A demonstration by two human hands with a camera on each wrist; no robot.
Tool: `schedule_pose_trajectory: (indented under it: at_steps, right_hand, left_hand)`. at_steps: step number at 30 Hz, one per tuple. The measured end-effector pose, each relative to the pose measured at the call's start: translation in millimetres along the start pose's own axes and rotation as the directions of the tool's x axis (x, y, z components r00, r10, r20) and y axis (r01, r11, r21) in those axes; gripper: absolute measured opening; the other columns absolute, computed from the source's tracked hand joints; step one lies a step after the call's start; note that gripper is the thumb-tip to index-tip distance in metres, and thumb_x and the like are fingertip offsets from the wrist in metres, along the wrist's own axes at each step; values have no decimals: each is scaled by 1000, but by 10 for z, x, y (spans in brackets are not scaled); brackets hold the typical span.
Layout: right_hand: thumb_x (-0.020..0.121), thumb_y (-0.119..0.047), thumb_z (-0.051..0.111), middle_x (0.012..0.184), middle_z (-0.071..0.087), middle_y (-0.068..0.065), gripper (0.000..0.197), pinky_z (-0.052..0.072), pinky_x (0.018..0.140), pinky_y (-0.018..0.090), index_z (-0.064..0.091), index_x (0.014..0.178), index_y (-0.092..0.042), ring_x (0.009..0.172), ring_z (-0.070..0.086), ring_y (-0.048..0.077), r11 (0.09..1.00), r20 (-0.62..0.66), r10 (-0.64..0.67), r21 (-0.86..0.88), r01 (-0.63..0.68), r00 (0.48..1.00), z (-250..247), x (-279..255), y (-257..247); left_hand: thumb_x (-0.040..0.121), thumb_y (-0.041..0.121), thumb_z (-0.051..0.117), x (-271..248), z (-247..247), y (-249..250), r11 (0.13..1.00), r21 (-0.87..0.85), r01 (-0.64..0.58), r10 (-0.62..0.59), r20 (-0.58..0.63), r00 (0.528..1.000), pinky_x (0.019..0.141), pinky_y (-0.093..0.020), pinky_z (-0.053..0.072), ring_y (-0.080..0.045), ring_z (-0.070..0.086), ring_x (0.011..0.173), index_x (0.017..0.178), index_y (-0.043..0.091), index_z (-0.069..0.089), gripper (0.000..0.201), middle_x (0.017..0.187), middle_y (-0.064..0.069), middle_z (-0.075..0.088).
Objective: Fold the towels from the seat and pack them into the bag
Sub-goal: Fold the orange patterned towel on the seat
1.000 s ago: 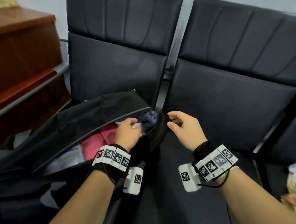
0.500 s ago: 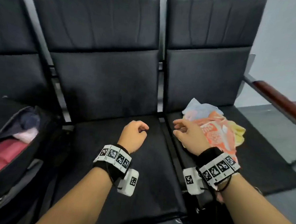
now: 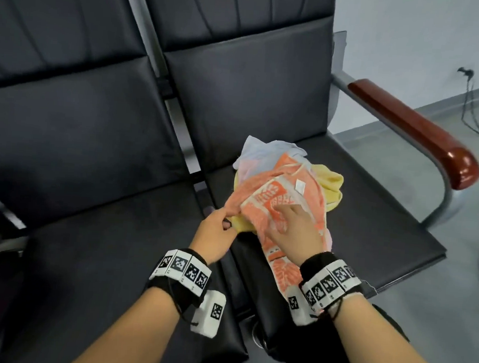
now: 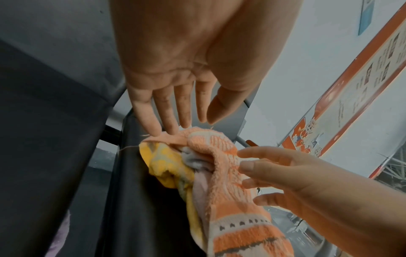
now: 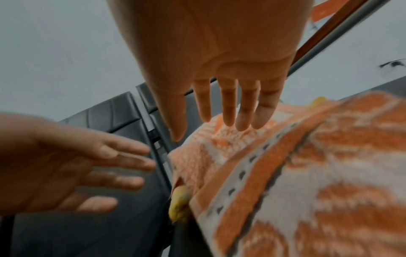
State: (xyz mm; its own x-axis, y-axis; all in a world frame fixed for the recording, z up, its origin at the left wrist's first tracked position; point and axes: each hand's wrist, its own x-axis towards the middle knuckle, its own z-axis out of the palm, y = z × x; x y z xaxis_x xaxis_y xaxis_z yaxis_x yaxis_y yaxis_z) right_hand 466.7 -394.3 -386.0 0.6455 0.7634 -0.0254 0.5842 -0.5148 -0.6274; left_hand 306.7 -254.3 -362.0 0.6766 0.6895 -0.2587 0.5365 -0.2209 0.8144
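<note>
A heap of towels lies on the right seat (image 3: pixel 371 219), toward its left and front edges. The orange towel (image 3: pixel 276 201) is on top, draped forward so that its end hangs past the seat's front edge; a yellow towel (image 3: pixel 330 185) shows under it on the far side and at the left, and a pale blue towel (image 3: pixel 266 152) sits at the back of the heap, near the backrest. The left hand (image 3: pixel 215 233) is at the heap's left edge, over the gap between this seat and the middle seat (image 3: pixel 101 242); its fingers (image 4: pixel 151 113) are nearly straight and spread, the tips touching the orange towel's edge, gripping nothing. The right hand (image 3: pixel 297 230) lies on top of the orange towel, fingers (image 5: pixel 246 107) straight and close together, tips against the cloth, holding nothing. To the right of the heap the seat's black cushion is bare up to the armrest (image 3: pixel 412 131), which runs along the seat's right edge. The middle seat, left of the heap, shows bare cushion. The bag is not in view.
</note>
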Motion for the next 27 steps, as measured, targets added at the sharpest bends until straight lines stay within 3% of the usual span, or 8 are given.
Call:
schedule_pose_trajectory:
  at_steps: [4, 6, 13, 17, 19, 21, 24, 27]
  right_hand:
    - [84, -40, 66, 118, 53, 1, 53, 48, 88, 37, 54, 134, -30, 104, 54, 22, 994, 61, -21, -102, 27, 998, 229, 25, -8]
    - [86, -29, 62, 111, 55, 0, 40, 48, 83, 36, 61, 126, -28, 101, 55, 22, 989, 45, -41, -143, 47, 998, 277, 49, 15]
    - [85, -17, 58, 94, 59, -5, 15, 47, 81, 39, 71, 91, -21, 94, 55, 20, 995, 78, -60, -71, 66, 995, 298, 90, 116]
    - [86, -17, 60, 92, 61, -7, 12, 46, 80, 32, 69, 90, -23, 90, 57, 15, 996, 107, -81, 46, 77, 991, 139, 95, 96]
    - [87, -17, 59, 95, 61, -9, 15, 49, 78, 29, 68, 96, -25, 87, 58, 10, 983, -15, -106, 151, 107, 994, -52, 126, 34]
    - [86, -13, 57, 111, 59, -8, 29, 47, 89, 24, 65, 112, -23, 102, 57, 8, 953, -149, -215, 183, 241, 965, -297, 187, -84]
    - [81, 2, 58, 131, 58, -4, 48, 36, 106, 25, 65, 124, -18, 124, 49, 11, 883, -117, -442, 120, 454, 890, -649, 284, -300]
    - [79, 3, 62, 100, 69, -9, 32, 46, 89, 24, 72, 103, -16, 96, 60, 6, 873, 5, -460, 187, 451, 888, -946, 318, -433]
  left_hand:
    - [93, 12, 56, 91, 113, 68, 999, -31, -19, 20, 39, 999, 99, -42, 53, -13, 63, 111, 125, 44, 54, 45, 118, 17, 64]
    - [95, 17, 60, 161, 164, 119, 999, -37, -38, 40, 67, 997, 108, -40, 48, -11, 58, 123, 135, 38, 54, 46, 131, 16, 62]
    - [95, 8, 53, 386, 330, 203, 995, 26, -99, 98, 34, 995, 108, -41, 48, -15, 56, 127, 141, 30, 53, 51, 138, 8, 59]
    - [91, 14, 61, 354, 384, 279, 971, 224, -79, 87, -24, 996, 101, -43, 47, -18, 59, 110, 100, 28, 69, 18, 106, 7, 66]
    - [91, 20, 64, 276, 364, 372, 929, 317, -194, 216, -38, 976, 93, -41, 44, -17, 55, 96, 73, 32, 55, 23, 83, 11, 56]
    - [91, 19, 67, 206, 317, 532, 891, 290, -349, 372, -26, 928, 87, -34, 42, -8, 48, 88, 73, 25, 59, 20, 79, 12, 55]
    - [88, 11, 71, 115, 208, 792, 803, 245, -544, 564, -13, 826, 88, -27, 39, 0, 43, 87, 79, 16, 67, 10, 82, 14, 58]
    - [87, 8, 71, 17, 31, 1019, 766, 203, -610, 625, -8, 781, 82, -14, 37, 5, 48, 87, 79, 15, 66, 12, 78, 21, 54]
